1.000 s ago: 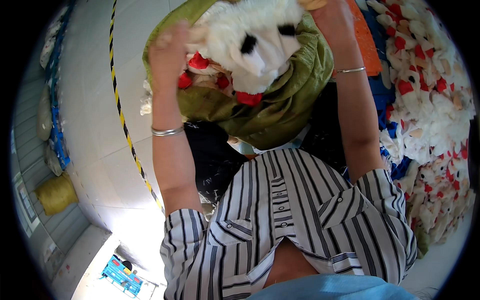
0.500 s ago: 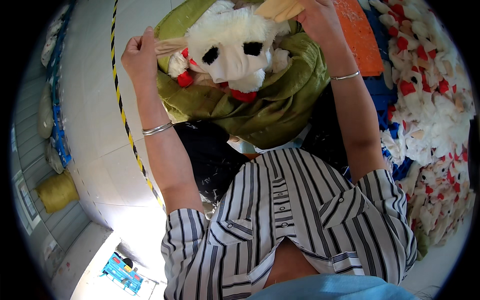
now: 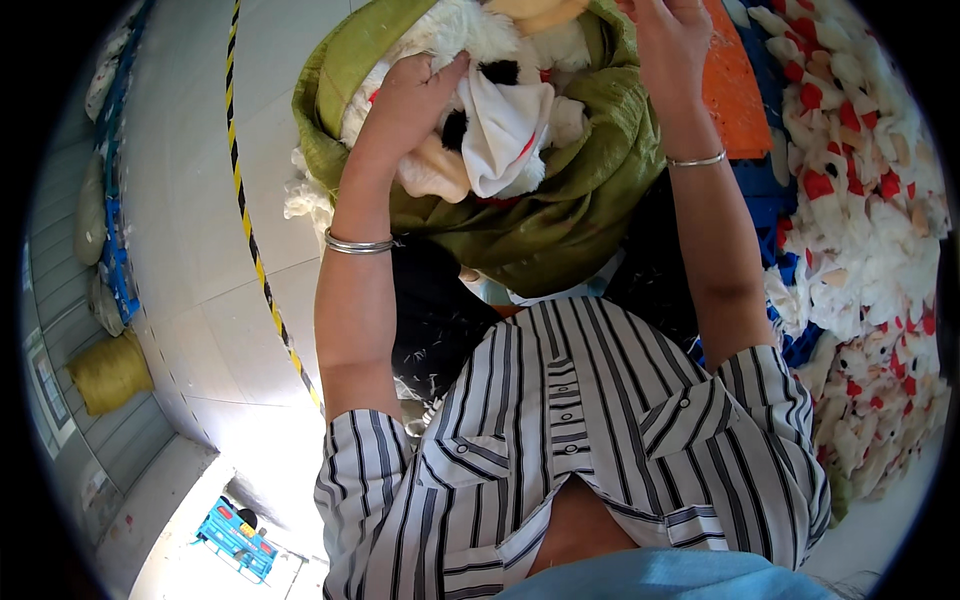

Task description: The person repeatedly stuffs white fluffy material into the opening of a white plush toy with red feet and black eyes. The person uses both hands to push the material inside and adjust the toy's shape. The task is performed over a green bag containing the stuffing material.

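Observation:
A limp white plush animal skin [image 3: 508, 128], furry with black eye patches and a smooth white muzzle, lies folded over other plush pieces in an olive-green sack [image 3: 500, 235] before me. My left hand [image 3: 412, 100] is closed on the fur on its left side, thumb pointing up and right. One tan ear [image 3: 435, 170] hangs below that hand; another tan ear [image 3: 540, 10] shows at the top edge. My right hand [image 3: 675, 40] is raised over the sack's right rim, apart from the skin, fingers curled; the upper edge cuts off its fingertips, so anything in them is hidden.
To the right, a heap of white and red plush pieces [image 3: 870, 200] lies beside blue crates [image 3: 770, 190] and an orange board [image 3: 735, 90]. Yellow-black tape [image 3: 245, 200] runs along the floor at left. A yellow roll [image 3: 110, 375] stands by the left wall.
My left hand has moved right and down from the stretched ear onto the fur. My right hand has come away from the other ear. The face has turned and folded.

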Demonstrator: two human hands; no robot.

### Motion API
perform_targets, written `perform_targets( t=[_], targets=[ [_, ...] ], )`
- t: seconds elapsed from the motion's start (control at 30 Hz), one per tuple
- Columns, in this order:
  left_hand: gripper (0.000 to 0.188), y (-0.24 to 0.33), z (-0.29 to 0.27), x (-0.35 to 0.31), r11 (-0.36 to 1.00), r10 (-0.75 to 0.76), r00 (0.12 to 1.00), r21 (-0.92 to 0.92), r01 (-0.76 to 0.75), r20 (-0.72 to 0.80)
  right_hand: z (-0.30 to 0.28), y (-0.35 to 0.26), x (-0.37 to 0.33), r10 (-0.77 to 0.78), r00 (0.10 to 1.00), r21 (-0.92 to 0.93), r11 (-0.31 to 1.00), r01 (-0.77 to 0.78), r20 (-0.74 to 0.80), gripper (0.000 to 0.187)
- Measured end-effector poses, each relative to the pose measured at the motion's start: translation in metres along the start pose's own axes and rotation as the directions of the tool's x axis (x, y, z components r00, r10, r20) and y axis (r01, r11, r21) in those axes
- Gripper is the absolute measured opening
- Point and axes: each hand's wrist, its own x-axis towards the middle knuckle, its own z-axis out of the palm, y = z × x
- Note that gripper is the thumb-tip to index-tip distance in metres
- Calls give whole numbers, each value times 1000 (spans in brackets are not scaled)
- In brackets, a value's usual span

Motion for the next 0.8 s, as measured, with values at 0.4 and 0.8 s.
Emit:
perform_targets(
  t=[0.4, 0.8],
  targets=[
    [56, 6, -9, -11, 929, 15, 1000, -369, -17, -8, 6, 15, -8, -89, 930, -455, 853, 256, 355, 13],
    [40, 26, -19, -34, 814, 100, 963, -577, 64, 249, 17, -19, -17, 123, 902, -363, 931, 39, 414, 16]
  ],
)
